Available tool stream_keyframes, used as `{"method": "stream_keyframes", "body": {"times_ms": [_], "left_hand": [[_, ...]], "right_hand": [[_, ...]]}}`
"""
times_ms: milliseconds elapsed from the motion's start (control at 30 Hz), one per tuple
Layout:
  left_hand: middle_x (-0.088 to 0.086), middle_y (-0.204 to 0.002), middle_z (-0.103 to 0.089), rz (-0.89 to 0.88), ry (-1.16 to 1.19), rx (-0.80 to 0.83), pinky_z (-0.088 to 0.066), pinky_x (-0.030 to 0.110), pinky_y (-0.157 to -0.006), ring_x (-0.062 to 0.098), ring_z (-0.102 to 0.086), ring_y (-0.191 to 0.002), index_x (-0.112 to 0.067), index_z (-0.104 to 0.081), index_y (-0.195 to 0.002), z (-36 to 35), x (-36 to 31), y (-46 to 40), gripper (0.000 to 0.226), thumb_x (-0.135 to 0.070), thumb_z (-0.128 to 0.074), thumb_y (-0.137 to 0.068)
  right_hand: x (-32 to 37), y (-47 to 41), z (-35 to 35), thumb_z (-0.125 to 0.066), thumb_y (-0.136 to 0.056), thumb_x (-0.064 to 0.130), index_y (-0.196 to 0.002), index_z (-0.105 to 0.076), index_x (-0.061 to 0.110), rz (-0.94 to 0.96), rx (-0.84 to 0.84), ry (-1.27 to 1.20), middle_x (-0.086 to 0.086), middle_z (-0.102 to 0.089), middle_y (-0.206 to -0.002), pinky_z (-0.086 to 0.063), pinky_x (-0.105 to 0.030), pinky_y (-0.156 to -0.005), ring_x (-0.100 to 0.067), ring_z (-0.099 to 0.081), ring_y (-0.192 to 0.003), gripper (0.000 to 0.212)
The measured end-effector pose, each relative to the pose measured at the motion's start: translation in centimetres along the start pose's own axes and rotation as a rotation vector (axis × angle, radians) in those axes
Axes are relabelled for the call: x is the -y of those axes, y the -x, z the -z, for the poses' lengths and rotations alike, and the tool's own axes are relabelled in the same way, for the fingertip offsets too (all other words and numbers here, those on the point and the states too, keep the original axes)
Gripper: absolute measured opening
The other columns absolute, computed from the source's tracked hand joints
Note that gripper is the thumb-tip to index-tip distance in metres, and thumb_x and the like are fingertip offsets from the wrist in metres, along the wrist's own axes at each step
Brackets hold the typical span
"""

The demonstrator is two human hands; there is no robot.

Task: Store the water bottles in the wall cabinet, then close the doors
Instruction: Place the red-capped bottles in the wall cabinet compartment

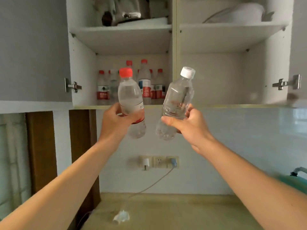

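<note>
My left hand [114, 121] grips a clear water bottle with a red cap [130, 95], held upright just below the wall cabinet's bottom edge [93, 107]. My right hand [189, 125] grips a clear bottle with a white cap [177, 97], tilted to the right. Both bottles are raised in front of the cabinet's lower left compartment. Several red-capped, red-labelled bottles [146, 82] stand at the back of that compartment. The lower right compartment [216, 80] holds nothing that I can see. Both cabinet doors are swung open, the left door [33, 47] at the far left.
The upper shelves hold a shiny metal object [126, 10] on the left and white dishes [240, 12] on the right. Below, a tiled wall carries sockets [158, 161] with a cable running down to a beige counter [182, 213]. A teal object [297, 180] sits at the right.
</note>
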State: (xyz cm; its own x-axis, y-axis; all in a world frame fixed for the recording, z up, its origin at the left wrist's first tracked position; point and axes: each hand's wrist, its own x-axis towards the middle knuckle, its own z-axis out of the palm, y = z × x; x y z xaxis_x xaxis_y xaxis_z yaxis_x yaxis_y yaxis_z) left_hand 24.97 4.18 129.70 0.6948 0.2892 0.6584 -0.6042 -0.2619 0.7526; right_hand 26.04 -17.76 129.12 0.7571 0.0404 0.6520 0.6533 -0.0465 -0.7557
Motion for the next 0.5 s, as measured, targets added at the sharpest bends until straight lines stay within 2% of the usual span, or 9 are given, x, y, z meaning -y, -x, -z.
{"method": "stream_keyframes", "body": {"times_ms": [100,167,267,367,500], "left_hand": [[-0.021,-0.094,-0.073,-0.034,-0.004,-0.027,-0.046,0.012,-0.065,-0.010,-0.065,-0.081,-0.040,-0.067,-0.097,-1.7,-0.5,-4.9,0.037,-0.041,-0.090,-0.067],[-0.019,-0.093,-0.072,-0.043,-0.014,-0.058,-0.046,0.012,-0.062,-0.004,-0.067,-0.081,-0.039,-0.067,-0.096,-2.4,-0.6,-8.0,0.036,-0.042,-0.089,-0.068],[-0.020,-0.093,-0.068,-0.054,-0.041,-0.084,-0.046,0.014,-0.060,-0.004,-0.063,-0.082,-0.034,-0.065,-0.104,-2.7,-0.3,-12.1,0.043,-0.040,-0.089,-0.069],[-0.020,-0.089,-0.064,-0.042,-0.051,-0.100,-0.044,0.018,-0.059,-0.003,-0.060,-0.079,-0.029,-0.064,-0.105,-2.1,0.7,-15.9,0.044,-0.035,-0.090,-0.070],[-0.013,-0.087,-0.065,0.040,-0.010,-0.119,-0.044,0.023,-0.057,0.003,-0.061,-0.077,-0.029,-0.063,-0.097,-0.9,2.9,-20.6,0.039,-0.032,-0.091,-0.070]], "right_hand": [[0.4,-6.4,-0.3,-0.094,-0.067,0.028,-0.105,-0.063,0.026,0.060,0.020,0.010,0.014,-0.078,-0.095,-0.059,-0.042,-0.088,-0.007,-0.074,-0.091,0.049],[0.7,-10.1,-0.7,-0.093,-0.068,0.028,-0.100,-0.068,0.027,0.106,0.044,0.023,0.009,-0.078,-0.095,-0.059,-0.046,-0.088,-0.014,-0.075,-0.092,0.041],[0.7,-14.1,-1.6,-0.089,-0.074,0.023,-0.099,-0.071,0.030,0.160,0.081,0.066,0.009,-0.078,-0.094,-0.061,-0.041,-0.081,-0.010,-0.076,-0.087,0.032],[0.3,-17.4,-2.6,-0.084,-0.080,0.019,-0.112,-0.070,0.025,0.168,0.126,0.110,0.007,-0.078,-0.099,-0.061,-0.034,-0.082,-0.009,-0.075,-0.090,0.035],[-0.8,-21.0,-4.2,-0.084,-0.080,0.020,-0.112,-0.069,0.022,0.101,0.099,0.202,0.004,-0.076,-0.099,-0.060,-0.037,-0.082,-0.015,-0.074,-0.091,0.035]]}}
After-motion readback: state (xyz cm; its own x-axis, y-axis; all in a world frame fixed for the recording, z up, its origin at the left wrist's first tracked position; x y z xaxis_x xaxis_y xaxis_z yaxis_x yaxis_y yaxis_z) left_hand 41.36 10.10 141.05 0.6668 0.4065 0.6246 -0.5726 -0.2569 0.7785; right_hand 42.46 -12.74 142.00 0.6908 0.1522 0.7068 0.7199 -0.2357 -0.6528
